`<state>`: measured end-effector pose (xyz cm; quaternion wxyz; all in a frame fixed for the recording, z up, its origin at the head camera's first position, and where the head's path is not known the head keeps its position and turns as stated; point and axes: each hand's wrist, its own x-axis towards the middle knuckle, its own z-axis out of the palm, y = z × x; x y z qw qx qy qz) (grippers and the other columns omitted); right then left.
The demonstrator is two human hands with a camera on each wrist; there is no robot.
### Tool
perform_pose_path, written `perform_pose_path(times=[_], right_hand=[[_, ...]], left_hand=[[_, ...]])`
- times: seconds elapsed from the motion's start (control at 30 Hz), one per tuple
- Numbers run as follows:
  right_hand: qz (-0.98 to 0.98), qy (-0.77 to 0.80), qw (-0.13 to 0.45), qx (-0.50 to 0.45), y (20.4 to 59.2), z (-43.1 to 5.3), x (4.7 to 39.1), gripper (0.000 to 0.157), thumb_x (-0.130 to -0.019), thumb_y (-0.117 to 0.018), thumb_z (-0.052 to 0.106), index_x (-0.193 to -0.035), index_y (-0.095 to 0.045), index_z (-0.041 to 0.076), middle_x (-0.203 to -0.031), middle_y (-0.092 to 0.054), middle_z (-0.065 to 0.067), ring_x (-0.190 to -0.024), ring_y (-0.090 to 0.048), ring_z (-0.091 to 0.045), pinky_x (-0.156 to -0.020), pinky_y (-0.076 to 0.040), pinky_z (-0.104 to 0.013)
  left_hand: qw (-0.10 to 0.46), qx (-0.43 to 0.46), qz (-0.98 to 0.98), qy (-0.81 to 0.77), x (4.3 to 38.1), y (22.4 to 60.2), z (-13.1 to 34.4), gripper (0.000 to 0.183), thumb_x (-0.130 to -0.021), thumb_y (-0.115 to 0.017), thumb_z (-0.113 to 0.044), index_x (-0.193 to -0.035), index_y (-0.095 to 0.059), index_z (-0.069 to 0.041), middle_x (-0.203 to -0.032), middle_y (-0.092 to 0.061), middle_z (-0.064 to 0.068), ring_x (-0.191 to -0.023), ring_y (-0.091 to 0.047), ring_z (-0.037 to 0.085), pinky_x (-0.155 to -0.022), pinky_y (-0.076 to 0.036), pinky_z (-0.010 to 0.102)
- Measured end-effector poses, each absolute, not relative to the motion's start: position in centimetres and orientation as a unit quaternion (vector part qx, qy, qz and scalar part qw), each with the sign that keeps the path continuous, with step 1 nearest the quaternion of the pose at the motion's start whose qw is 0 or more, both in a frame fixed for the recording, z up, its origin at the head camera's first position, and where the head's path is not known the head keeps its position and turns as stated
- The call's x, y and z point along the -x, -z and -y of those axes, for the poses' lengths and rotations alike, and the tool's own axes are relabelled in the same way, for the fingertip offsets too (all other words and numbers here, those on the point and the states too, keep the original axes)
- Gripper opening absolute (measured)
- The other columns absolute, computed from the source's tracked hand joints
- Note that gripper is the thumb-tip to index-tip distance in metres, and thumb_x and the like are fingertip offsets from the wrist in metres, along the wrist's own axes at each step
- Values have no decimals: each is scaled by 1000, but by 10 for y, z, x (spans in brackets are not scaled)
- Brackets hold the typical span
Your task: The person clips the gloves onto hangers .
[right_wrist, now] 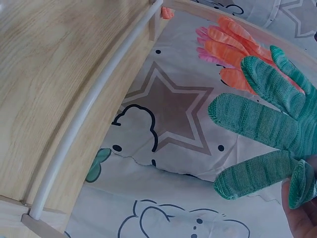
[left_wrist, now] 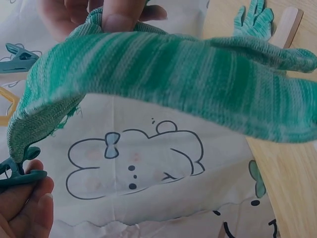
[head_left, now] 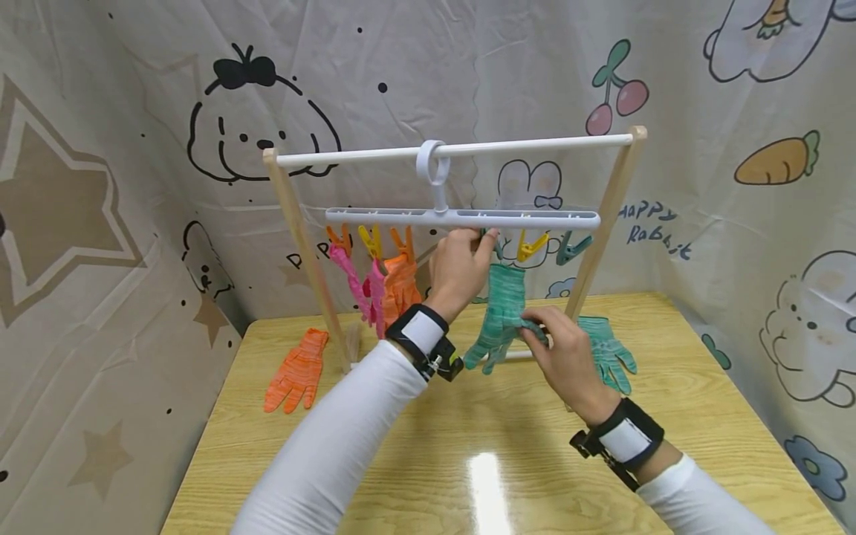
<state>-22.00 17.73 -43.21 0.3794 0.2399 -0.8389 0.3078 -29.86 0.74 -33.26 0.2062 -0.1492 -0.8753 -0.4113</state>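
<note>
Up at the white hanger (head_left: 461,218), my left hand (head_left: 461,271) pinches a teal clothespin (left_wrist: 22,177), whose tip meets the cuff of a striped green glove (head_left: 506,297). The glove hangs fingers down. Lower on its right side, my right hand (head_left: 565,353) pinches the glove's thumb between thumb and fingers. Left of my hands, a pink glove (head_left: 377,297) and an orange glove (head_left: 400,286) dangle from orange and yellow clips. A yellow clothespin (head_left: 531,246) and another teal clothespin (head_left: 574,249) hang bare at the right end.
The hanger hooks over the white rod (head_left: 361,155) of a wooden rack, with a slanted post (head_left: 605,215) at each side. On the wooden table (head_left: 535,461), an orange glove (head_left: 297,375) lies at left and a second green glove (head_left: 607,353) at right, behind my right hand.
</note>
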Motion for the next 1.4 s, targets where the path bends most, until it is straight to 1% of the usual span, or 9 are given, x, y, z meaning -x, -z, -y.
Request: perform_pose_path(times=[0.17, 0.4, 0.73, 0.8, 0.97, 1.03, 1.1, 1.3, 1.4], right_hand=[[835, -319, 377, -244, 435, -177, 224, 28, -79, -79, -8, -103, -68, 1, -96, -71, -14, -85, -70, -25, -69, -60, -37], [827, -341, 377, -241, 438, -174, 230, 27, -80, -78, -10, -103, -68, -1, -96, -71, -14, -83, -70, -25, -69, -60, -38], [818, -377, 360, -242, 444, -172, 240, 27, -81, -77, -10, -104, -68, 0, -99, -73, -15, -86, -71, -26, -71, -60, -36], [813, -386, 361, -245, 444, -172, 241, 27, -81, -77, -10, -104, -68, 0, -99, -73, -15, -86, -71, -26, -72, -60, -31], [803, -403, 361, -248, 444, -171, 246, 26, -81, -76, -11, -103, -68, -2, -100, -72, -17, -86, -71, -28, -78, -53, -12], [801, -409, 360, -250, 444, -171, 247, 25, -81, -76, -12, -103, -68, -3, -100, -72, -17, -86, -71, -28, -79, -52, -9], [799, -413, 358, -250, 443, -171, 249, 25, -81, -76, -12, -103, -68, -3, -99, -72, -17, -86, -71, -28, -78, -54, -12], [802, -420, 348, -245, 441, -170, 252, 24, -82, -75, -11, -103, -68, -2, -99, -72, -16, -87, -71, -29, -72, -61, -33], [804, -421, 340, -245, 440, -169, 252, 23, -83, -74, -10, -104, -68, -2, -100, -72, -16, -88, -71, -29, -72, -61, -38]], left_hand=[[203, 146, 874, 417, 299, 334, -8, 46, -104, -55, -37, -64, -55, -14, -57, -48, -2, -49, -40, 14, -45, -25, 24], [208, 146, 870, 422, 298, 335, -7, 48, -104, -54, -38, -62, -53, -15, -54, -43, -3, -49, -40, 14, -45, -24, 24], [210, 144, 866, 431, 299, 337, -4, 50, -104, -54, -38, -60, -48, -16, -55, -41, -3, -49, -39, 14, -45, -24, 24], [210, 145, 866, 431, 299, 337, -4, 50, -104, -54, -38, -59, -47, -16, -54, -41, -3, -49, -39, 14, -45, -24, 25], [212, 146, 866, 429, 298, 336, -4, 50, -104, -54, -37, -59, -46, -17, -54, -40, -3, -48, -38, 14, -45, -23, 25], [212, 147, 865, 430, 298, 336, -4, 50, -104, -54, -37, -59, -46, -16, -54, -39, -3, -48, -37, 14, -45, -23, 25], [212, 147, 864, 432, 298, 336, -5, 49, -104, -54, -37, -59, -46, -16, -54, -39, -3, -48, -38, 14, -45, -23, 24], [206, 147, 863, 436, 298, 337, -5, 49, -104, -54, -37, -60, -46, -16, -54, -39, -2, -48, -38, 14, -45, -23, 24], [206, 146, 864, 435, 298, 336, -5, 50, -104, -53, -37, -59, -46, -16, -54, -39, -3, -48, -38, 14, -45, -23, 24]])
